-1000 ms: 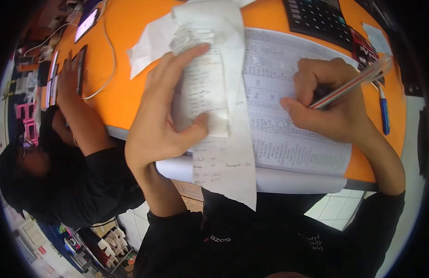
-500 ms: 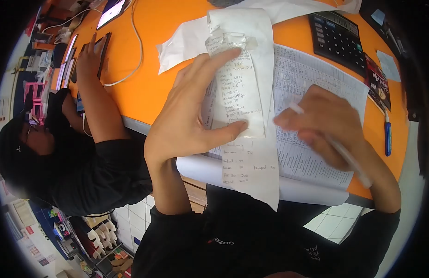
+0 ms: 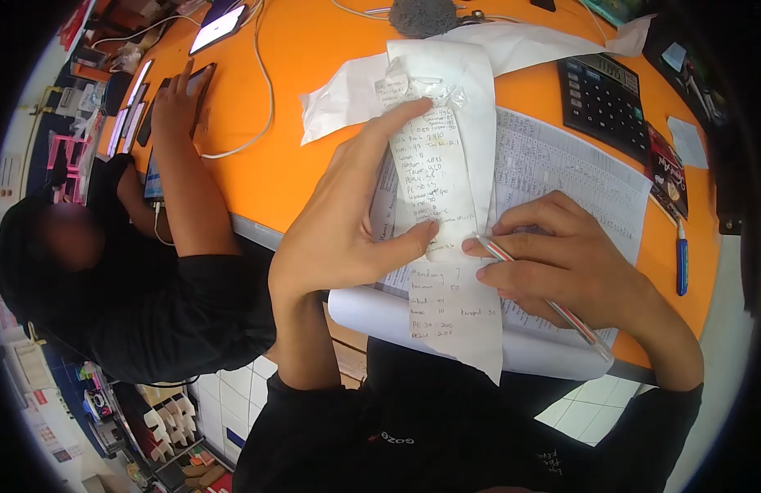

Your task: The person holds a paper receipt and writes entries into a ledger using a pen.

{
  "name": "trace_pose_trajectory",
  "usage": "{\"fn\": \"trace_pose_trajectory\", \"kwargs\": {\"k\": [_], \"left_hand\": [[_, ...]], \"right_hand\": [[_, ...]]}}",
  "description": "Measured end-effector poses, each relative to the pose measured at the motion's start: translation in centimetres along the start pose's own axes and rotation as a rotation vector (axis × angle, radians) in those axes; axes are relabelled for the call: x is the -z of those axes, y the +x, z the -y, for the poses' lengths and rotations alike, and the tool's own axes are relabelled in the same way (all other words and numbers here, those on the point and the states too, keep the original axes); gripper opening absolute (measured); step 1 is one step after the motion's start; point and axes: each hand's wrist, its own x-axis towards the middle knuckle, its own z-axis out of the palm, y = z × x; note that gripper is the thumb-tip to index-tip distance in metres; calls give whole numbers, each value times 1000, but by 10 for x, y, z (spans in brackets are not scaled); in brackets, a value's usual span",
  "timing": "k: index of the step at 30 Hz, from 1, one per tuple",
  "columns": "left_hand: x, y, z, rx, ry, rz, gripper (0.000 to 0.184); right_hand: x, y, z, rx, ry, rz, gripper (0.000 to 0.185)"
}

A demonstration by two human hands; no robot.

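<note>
A long paper strip (image 3: 454, 312) covered in handwritten words and numbers lies in front of me, with a smaller handwritten slip (image 3: 434, 164) on top of it. My left hand (image 3: 335, 209) presses on this slip, thumb and index finger stretched wide apart. In my right hand (image 3: 561, 267) is a striped white pen (image 3: 581, 329); its tip is at the slip's lower right edge. Whether the tip touches the paper I cannot tell. Beneath the strip spreads a large printed sheet (image 3: 561, 177) with table columns, its near edge curled over the table edge.
A calculator (image 3: 602, 103) stands at the back right, near a dark red booklet (image 3: 668, 164) and a blue marker (image 3: 682, 267). On the left, another person's hand (image 3: 173, 103) rests at a tablet. A white cable (image 3: 269, 90) crosses the orange table (image 3: 314, 33).
My right hand has moved down and left with the pen, bringing its tip to the slip. My left hand stays pressed on the paper. The whole view has shifted slightly.
</note>
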Motion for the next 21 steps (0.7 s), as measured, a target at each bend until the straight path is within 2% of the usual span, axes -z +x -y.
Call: {"fn": "trace_pose_trajectory", "kwargs": {"k": [2,5,7,13,21], "left_hand": [[0,1,2,-11,31,-9,102],[-3,3,1,-23,-107,-21,106],[-3,3,-1,13,-154,-10,115],[-3,4,-5,-31,-61,-33,111],[-1,2,-1,-32,-162,-10,111]], "right_hand": [[1,1,1,-4,2,1,31],[1,2,2,-9,16,-3,30],[0,2,1,-12,28,-8,29],[-1,0,0,-5,12,-17,27],[-4,1,-2,37,-7,-58,31]]}}
